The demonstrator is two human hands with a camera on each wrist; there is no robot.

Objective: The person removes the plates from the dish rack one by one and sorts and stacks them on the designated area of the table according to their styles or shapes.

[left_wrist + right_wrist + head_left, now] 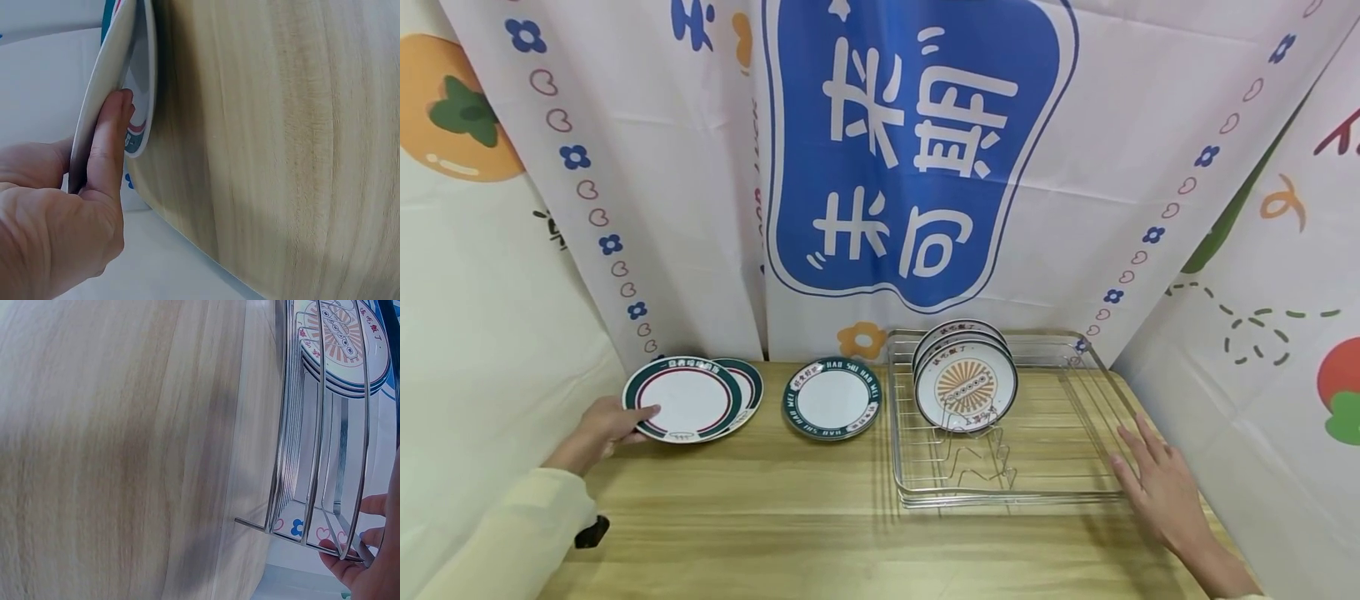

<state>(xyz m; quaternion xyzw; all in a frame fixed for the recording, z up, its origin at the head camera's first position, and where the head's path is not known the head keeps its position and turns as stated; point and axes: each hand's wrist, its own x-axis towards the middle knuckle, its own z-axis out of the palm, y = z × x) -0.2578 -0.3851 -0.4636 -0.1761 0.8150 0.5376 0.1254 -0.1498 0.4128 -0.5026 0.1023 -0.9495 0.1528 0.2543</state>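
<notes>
My left hand (606, 425) pinches the near-left edge of a white plate (688, 404) with a green band and red line, thumb on top and fingers underneath. In the left wrist view, this plate (103, 81) is tilted above a second green-banded plate (142, 81). That second plate (748, 385) shows partly behind it in the head view. My right hand (1161, 487) lies at the right side of a wire dish rack (1000, 497), fingers spread over its top rail. Inside the rack, several white plates (966, 385) with orange sunburst prints lean upright at the left.
Another green-rimmed plate (832, 398) lies on the wooden table (752, 508), just left of the rack. Thin wire dividers (981, 471) rise in the rack's left part. Printed white cloth (700, 208) hangs behind and along both sides.
</notes>
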